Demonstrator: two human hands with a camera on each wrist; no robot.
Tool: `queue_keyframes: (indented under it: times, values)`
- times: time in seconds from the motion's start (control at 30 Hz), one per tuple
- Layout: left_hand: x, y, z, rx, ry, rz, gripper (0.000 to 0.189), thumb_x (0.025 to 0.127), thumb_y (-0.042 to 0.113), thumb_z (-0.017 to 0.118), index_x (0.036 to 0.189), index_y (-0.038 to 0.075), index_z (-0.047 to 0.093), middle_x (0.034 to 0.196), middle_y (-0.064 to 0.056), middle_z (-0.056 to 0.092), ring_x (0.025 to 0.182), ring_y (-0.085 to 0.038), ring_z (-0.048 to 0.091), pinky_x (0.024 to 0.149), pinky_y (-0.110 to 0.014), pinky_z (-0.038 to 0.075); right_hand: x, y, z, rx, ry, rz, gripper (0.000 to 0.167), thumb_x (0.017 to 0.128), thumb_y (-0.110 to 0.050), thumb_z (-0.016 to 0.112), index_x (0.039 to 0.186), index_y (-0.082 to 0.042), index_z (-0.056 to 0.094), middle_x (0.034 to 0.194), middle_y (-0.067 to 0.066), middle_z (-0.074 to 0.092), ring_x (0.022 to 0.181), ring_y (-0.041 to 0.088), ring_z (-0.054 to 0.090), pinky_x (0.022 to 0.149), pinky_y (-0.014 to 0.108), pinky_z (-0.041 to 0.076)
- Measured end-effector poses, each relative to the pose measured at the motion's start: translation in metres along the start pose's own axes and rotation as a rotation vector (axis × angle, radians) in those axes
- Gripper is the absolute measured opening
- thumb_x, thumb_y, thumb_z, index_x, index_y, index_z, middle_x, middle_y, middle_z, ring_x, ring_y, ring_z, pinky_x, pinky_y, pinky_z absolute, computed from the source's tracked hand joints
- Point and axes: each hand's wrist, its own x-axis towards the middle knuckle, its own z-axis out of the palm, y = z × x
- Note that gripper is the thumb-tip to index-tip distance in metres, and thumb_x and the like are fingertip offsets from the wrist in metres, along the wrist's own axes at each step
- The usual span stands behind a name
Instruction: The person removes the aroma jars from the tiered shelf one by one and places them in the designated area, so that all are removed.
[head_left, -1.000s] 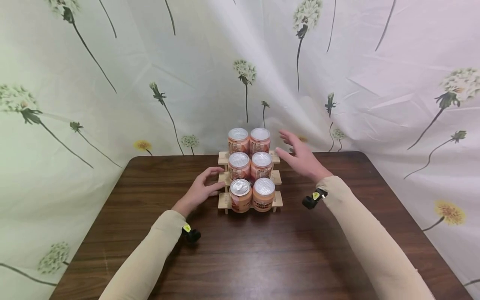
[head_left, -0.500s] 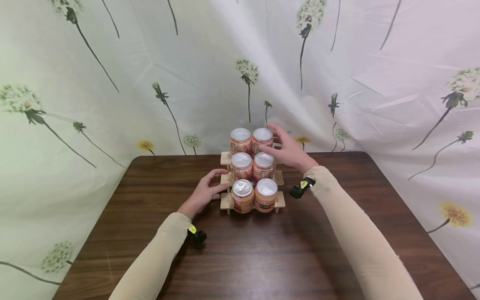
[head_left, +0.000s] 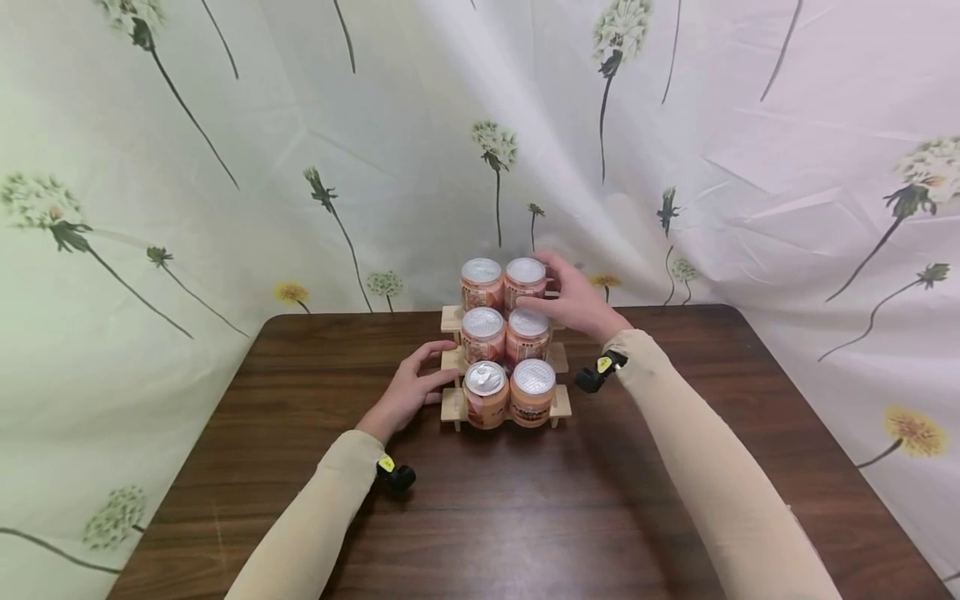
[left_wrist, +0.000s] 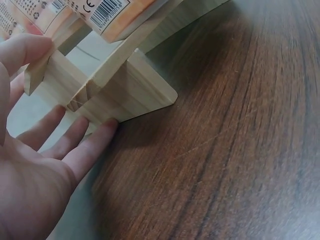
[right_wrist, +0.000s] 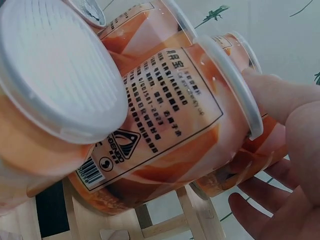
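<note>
A three-step wooden rack [head_left: 453,403] holds several orange-labelled cans with pale lids, two to a step. At its left side my left hand [head_left: 408,389] holds the end of the middle step between thumb and index finger. In the left wrist view the other fingertips [left_wrist: 107,127] touch the rack's side panel. My right hand [head_left: 573,302] grips the back right can [head_left: 525,270], thumb in front and index finger behind. The right wrist view shows the thumb [right_wrist: 265,87] near the lids, with the lower fingers loosely curled below. The middle right can [right_wrist: 175,110] partly hides the grip.
The rack stands toward the back of a dark wood-grain table [head_left: 480,533]. Beside the held can is the back left can [head_left: 482,270]; the front left can [head_left: 485,379] shows a pull tab. A flower-printed cloth [head_left: 420,167] hangs close behind.
My right hand has moved left from beside the rack to the back right can, its thumb and index finger now around it. My left hand stays on the rack.
</note>
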Motion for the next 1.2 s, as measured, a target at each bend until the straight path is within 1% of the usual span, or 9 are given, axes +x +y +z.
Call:
queue_keyframes:
  times: [0.13, 0.23, 0.43, 0.6, 0.7, 0.83, 1.07, 1.2]
  values:
    - [-0.002, -0.003, 0.000, -0.004, 0.001, -0.012, 0.051, 0.101, 0.026, 0.074, 0.148, 0.022, 0.055, 0.160, -0.014, 0.038, 0.127, -0.032, 0.058, 0.088, -0.043, 0.060, 0.000, 0.003, 0.003, -0.016, -0.004, -0.005, 0.070, 0.093, -0.019, 0.083, 0.151, -0.011, 0.046, 0.137, 0.013, 0.059, 0.127, 0.035, 0.060, 0.101, 0.050, 0.054]
    - [-0.003, -0.004, 0.001, -0.022, -0.006, -0.009, 0.051, 0.100, 0.026, 0.075, 0.147, 0.022, 0.056, 0.160, -0.013, 0.039, 0.127, -0.032, 0.059, 0.088, -0.044, 0.060, 0.000, 0.006, 0.003, -0.032, 0.008, 0.006, 0.067, 0.093, -0.021, 0.083, 0.149, -0.012, 0.048, 0.135, 0.012, 0.061, 0.125, 0.033, 0.061, 0.099, 0.049, 0.055]
    - [-0.003, -0.005, 0.002, -0.031, -0.001, 0.005, 0.051, 0.099, 0.026, 0.076, 0.146, 0.023, 0.057, 0.158, -0.013, 0.042, 0.126, -0.031, 0.060, 0.086, -0.044, 0.060, 0.000, 0.007, 0.002, -0.045, 0.045, 0.021, 0.065, 0.091, -0.023, 0.085, 0.146, -0.013, 0.052, 0.131, 0.010, 0.063, 0.122, 0.030, 0.063, 0.094, 0.047, 0.057]
    - [-0.001, -0.001, 0.001, -0.035, -0.005, 0.015, 0.052, 0.099, 0.026, 0.076, 0.147, 0.022, 0.057, 0.157, -0.014, 0.043, 0.127, -0.032, 0.059, 0.087, -0.045, 0.060, 0.000, 0.002, 0.002, -0.081, 0.077, 0.017, 0.067, 0.090, -0.024, 0.085, 0.146, -0.011, 0.052, 0.130, 0.010, 0.063, 0.119, 0.031, 0.063, 0.092, 0.048, 0.058]
    - [0.000, 0.001, 0.001, -0.036, -0.002, 0.020, 0.052, 0.099, 0.025, 0.076, 0.147, 0.021, 0.057, 0.156, -0.014, 0.044, 0.126, -0.031, 0.060, 0.086, -0.044, 0.061, 0.002, 0.001, 0.002, -0.109, 0.092, 0.006, 0.069, 0.091, -0.026, 0.085, 0.149, -0.010, 0.050, 0.132, 0.011, 0.063, 0.119, 0.031, 0.063, 0.093, 0.047, 0.057]
    - [-0.001, 0.002, 0.000, -0.033, 0.001, 0.017, 0.052, 0.100, 0.024, 0.075, 0.148, 0.020, 0.056, 0.156, -0.015, 0.043, 0.124, -0.030, 0.060, 0.085, -0.042, 0.061, 0.003, 0.001, 0.001, -0.116, 0.104, -0.005, 0.072, 0.090, -0.027, 0.085, 0.151, -0.009, 0.049, 0.134, 0.012, 0.063, 0.119, 0.032, 0.062, 0.096, 0.048, 0.055]
    - [-0.003, 0.001, 0.000, -0.020, 0.011, 0.018, 0.052, 0.100, 0.026, 0.075, 0.148, 0.020, 0.056, 0.158, -0.014, 0.041, 0.126, -0.031, 0.059, 0.087, -0.043, 0.060, -0.001, -0.002, -0.006, -0.103, 0.140, -0.022, 0.068, 0.090, -0.025, 0.086, 0.146, -0.009, 0.052, 0.132, 0.014, 0.064, 0.118, 0.034, 0.063, 0.100, 0.050, 0.052]
    - [-0.004, 0.001, 0.001, -0.013, 0.014, 0.016, 0.051, 0.100, 0.027, 0.075, 0.147, 0.021, 0.057, 0.158, -0.014, 0.042, 0.126, -0.031, 0.059, 0.087, -0.043, 0.060, -0.005, -0.004, -0.011, -0.101, 0.155, -0.026, 0.068, 0.089, -0.024, 0.086, 0.146, -0.009, 0.052, 0.132, 0.014, 0.064, 0.117, 0.034, 0.063, 0.099, 0.049, 0.052]
